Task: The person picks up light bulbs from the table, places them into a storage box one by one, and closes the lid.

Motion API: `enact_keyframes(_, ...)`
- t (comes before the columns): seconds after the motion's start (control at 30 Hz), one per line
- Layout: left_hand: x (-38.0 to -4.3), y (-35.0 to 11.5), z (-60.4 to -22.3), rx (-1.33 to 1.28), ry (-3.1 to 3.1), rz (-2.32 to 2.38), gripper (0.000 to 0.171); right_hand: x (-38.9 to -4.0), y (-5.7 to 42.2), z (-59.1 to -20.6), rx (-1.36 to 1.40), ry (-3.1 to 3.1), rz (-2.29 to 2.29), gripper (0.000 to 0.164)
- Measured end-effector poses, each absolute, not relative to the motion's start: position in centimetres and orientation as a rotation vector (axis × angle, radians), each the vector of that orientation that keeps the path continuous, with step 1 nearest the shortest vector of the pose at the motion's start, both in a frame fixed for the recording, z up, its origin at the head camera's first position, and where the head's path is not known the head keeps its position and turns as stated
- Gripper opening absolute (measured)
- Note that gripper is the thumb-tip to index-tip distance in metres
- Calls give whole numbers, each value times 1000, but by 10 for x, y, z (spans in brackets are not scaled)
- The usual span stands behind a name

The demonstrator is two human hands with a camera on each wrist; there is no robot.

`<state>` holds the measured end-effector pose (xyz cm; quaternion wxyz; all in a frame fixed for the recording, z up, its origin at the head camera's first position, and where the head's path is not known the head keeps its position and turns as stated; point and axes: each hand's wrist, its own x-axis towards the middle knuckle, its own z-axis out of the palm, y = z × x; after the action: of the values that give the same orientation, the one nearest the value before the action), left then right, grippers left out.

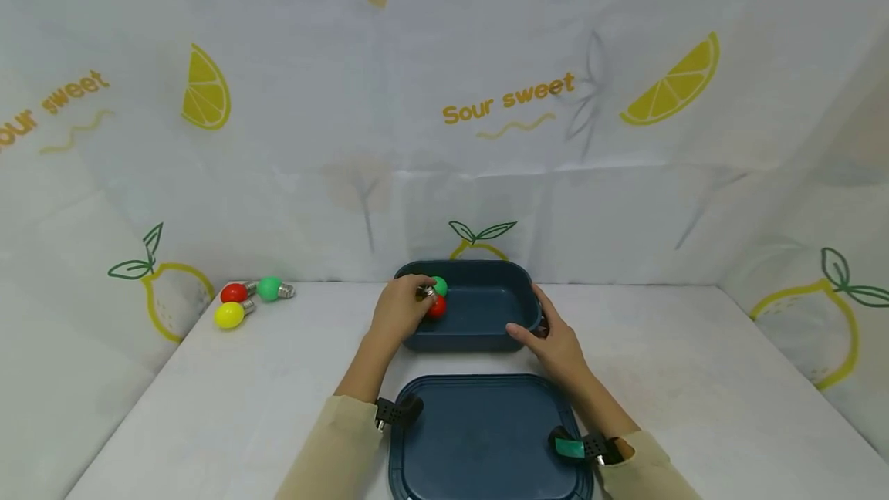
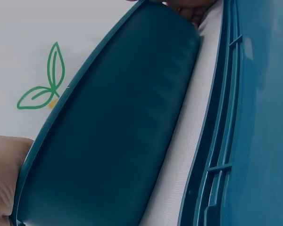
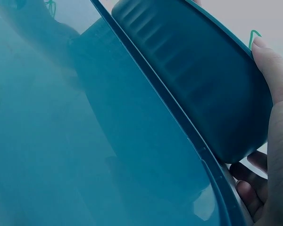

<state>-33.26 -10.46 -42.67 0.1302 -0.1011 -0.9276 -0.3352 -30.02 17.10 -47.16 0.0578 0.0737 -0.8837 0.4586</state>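
Note:
A dark blue box (image 1: 486, 339) stands tilted near the back of the table, its inside facing up. My left hand (image 1: 405, 305) reaches over its left end and pinches a red light bulb (image 1: 436, 308) by the metal base. Right behind it in the box shows a green light bulb (image 1: 440, 285), partly hidden by the fingers. My right hand (image 1: 559, 346) grips the box's right end, thumb at the rim and fingers around the outside, as the right wrist view also shows. In the left wrist view the box's side (image 2: 108, 122) hides the bulbs.
A dark blue lid (image 1: 489, 438) lies on the table in front of the box, under both wrists. At the back left lie a red bulb (image 1: 234, 293), a yellow bulb (image 1: 229, 315) and a green bulb (image 1: 268, 288). A white printed curtain (image 1: 292, 176) rises behind the table.

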Motion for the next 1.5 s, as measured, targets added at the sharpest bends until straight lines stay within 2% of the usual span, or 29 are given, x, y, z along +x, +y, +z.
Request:
enact_keyframes(1.0, -333, -91, -433, -274, -2675, -1007, 26, -297, 184, -472, 193, -2704, 1363, 89)
enact_keyframes(1.5, -324, -113, -425, -272, -2476, -1301, 32, -300, 169, -475, 203, -2681, 1413, 88)
